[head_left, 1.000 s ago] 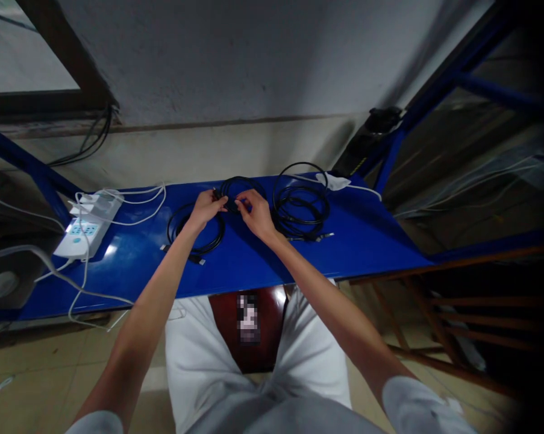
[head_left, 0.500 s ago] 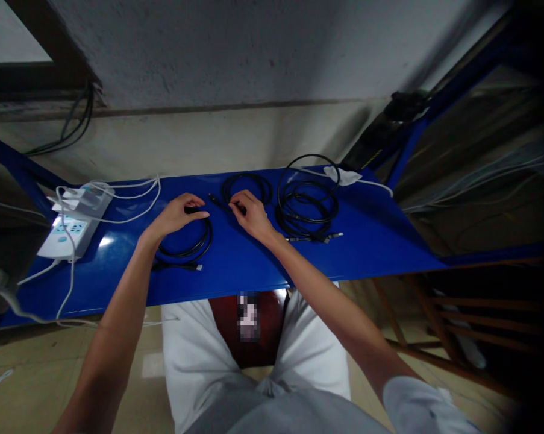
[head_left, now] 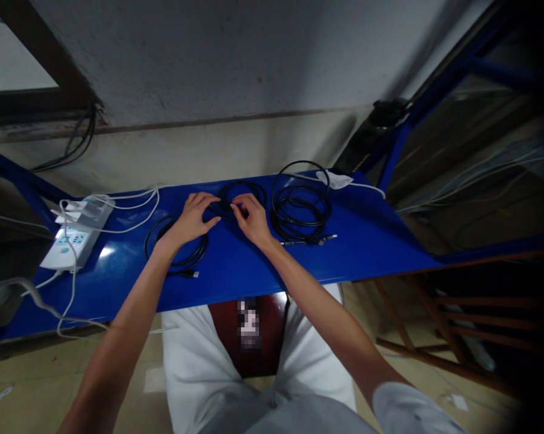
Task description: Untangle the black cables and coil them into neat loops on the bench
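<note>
Three coils of black cable lie on the blue table [head_left: 235,271]. My left hand [head_left: 194,220] is between the left coil [head_left: 199,256] and the middle coil [head_left: 262,191], thumb and fingers apart with nothing between them. My right hand [head_left: 252,220] is at the middle coil, its thumb and fingertips pinched on the black cable, partly hidden by the fingers. The right coil [head_left: 301,211] rests beside my right hand, with metal-ended plugs at its front. A silver plug [head_left: 195,274] shows at the front of the left coil.
On the left stands a white power strip [head_left: 77,238] with plugs and looping white cords. A white item [head_left: 335,179] on a cord and a black bottle [head_left: 371,135] are at the back right. Blue metal frame posts rise at both sides.
My left hand has moved right, off the left coil toward the middle one, its fingers still spread. My right hand stays at the middle coil. The view has shifted slightly.
</note>
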Demonstrator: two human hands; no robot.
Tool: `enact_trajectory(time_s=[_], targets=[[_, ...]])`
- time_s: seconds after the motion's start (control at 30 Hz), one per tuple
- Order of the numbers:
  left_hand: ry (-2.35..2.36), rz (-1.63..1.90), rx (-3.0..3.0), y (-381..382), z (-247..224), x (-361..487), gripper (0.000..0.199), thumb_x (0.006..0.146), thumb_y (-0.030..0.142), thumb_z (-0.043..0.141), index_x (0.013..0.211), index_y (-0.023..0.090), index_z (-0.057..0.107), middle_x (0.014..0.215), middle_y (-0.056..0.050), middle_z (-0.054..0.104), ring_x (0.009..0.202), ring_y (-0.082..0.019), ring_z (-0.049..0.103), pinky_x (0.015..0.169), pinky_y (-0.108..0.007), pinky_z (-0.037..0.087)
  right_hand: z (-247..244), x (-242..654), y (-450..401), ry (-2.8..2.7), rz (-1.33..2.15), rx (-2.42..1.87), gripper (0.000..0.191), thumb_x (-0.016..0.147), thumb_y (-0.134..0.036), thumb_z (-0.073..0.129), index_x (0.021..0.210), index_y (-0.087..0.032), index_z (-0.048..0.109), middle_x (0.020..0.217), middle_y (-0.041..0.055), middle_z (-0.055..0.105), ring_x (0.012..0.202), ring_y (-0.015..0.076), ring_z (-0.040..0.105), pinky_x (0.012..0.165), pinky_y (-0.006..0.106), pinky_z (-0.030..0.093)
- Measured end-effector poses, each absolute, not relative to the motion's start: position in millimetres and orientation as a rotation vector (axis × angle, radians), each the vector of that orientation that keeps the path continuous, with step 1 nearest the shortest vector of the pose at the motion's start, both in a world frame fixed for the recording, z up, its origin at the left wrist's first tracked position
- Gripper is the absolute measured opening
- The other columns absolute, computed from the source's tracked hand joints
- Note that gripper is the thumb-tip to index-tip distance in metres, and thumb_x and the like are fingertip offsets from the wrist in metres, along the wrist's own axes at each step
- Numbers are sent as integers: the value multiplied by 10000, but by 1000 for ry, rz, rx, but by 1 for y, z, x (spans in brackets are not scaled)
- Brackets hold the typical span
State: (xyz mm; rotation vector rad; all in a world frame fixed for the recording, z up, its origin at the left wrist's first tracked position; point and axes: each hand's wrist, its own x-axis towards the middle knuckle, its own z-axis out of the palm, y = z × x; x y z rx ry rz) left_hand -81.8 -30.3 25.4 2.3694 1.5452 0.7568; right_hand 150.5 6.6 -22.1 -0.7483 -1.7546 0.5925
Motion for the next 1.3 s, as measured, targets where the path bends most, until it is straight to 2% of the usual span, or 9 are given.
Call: enact_trajectory(time_s=[0.13,0.27,0.37,0.53,0.67,0.83,1.03,1.17,1.3], targets=[[1347,453,2404,2,26,-33,531,806,249,824,1315,143,720,1361,-219,704,1345,-447,595,1201,-592,429,-16,154,4,-1662,524,-801,242,1164,-443,565,1108,-241,686,1193,131,708,1064,253,707,943,416,619],[1253,397,2379,29,22,-5,289,813,168,779,1100,186,754,1079,-165,766,1094,-373,714,1073,-485,524,-9,159,0,-1577,489,-802,229,1159,-445,560,1107,-254,675,1182,129,712,1141,275,703,1018,463,610],[1251,431,2364,35,25,-2,227,849,170,763,1075,183,741,1062,-152,756,999,-327,733,999,-417,547,-5,161,-3,-1490,449,-773,202,1158,-421,564,1120,-255,673,1194,127,712,1155,275,697,1036,474,595],[1344,529,2320,39,49,-19,320,943,171,719,1259,125,699,1058,-156,734,948,-312,736,989,-411,533,-1,162,-3,-1372,494,-827,244,1148,-468,563,1116,-246,660,1209,141,681,1111,282,669,970,465,591],[1478,648,2354,39,84,-39,453,1099,217,528,1529,80,564,1118,-180,748,1077,-334,735,1098,-466,506,-6,162,2,-1359,531,-887,278,1146,-492,553,1100,-235,650,1212,139,673,1052,266,659,929,438,586],[1660,835,2484,-11,111,-70,500,1163,269,367,1612,92,496,1296,-191,718,1232,-334,684,1177,-498,477,-22,161,11,-1495,520,-943,141,1127,-342,558,1112,-231,642,1112,103,706,926,223,679,854,368,589],[1733,564,2698,-122,71,-110,573,1084,101,334,1642,108,466,1198,-174,707,1121,-340,683,1056,-516,511,-39,161,19,-1738,528,-1019,265,996,-49,532,1163,-203,668,1176,138,723,1096,273,702,995,424,599],[1757,341,2698,-174,37,-124,698,973,15,386,1647,161,497,1173,-160,722,1125,-358,673,1063,-533,511,-44,158,21,-1824,529,-1051,384,952,-31,598,1290,-190,689,1231,161,754,1195,335,675,1078,539,591],[1763,299,2707,-195,20,-130,707,964,9,423,1642,180,526,1343,-186,708,1230,-379,651,1105,-559,495,-32,158,11,-1914,505,-1042,466,948,-48,643,1399,-158,688,1369,213,741,1300,385,656,1168,636,548]])
